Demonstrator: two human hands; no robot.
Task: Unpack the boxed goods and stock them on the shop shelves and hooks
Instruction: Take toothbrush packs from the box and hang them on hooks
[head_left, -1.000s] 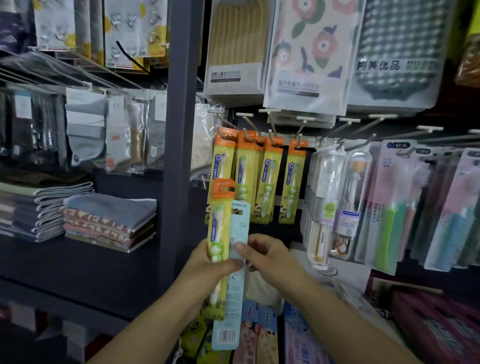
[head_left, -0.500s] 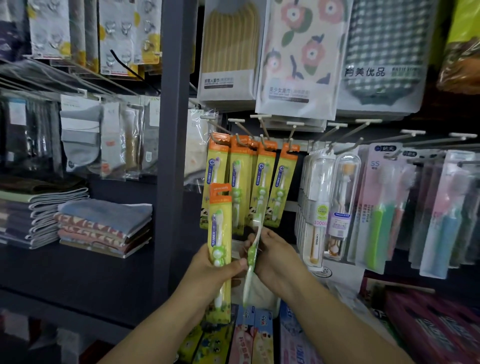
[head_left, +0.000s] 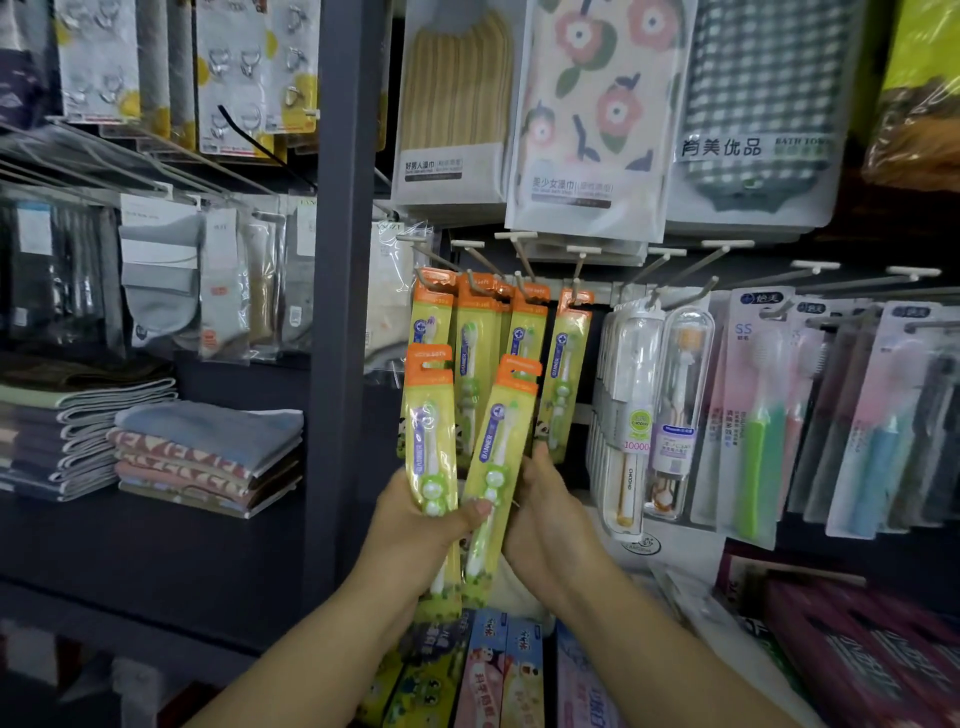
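Two yellow-and-orange children's toothbrush packs are held in front of the hook wall. My left hand grips the upright left pack, thumb across its lower part. My right hand holds the second pack from behind; it leans to the right with its printed face toward me. Just above them, several matching packs hang from the metal hooks.
A dark upright post stands left of the hooks. Folded towels and hanging socks fill the left bay. Cased toothbrushes and adult toothbrush packs hang right. Toothpaste boxes lie below; bagged towels hang above.
The right-hand pack was back-side out, then edge-on, and now faces front, tilted right. Both hands and packs have risen closer to the hanging packs.
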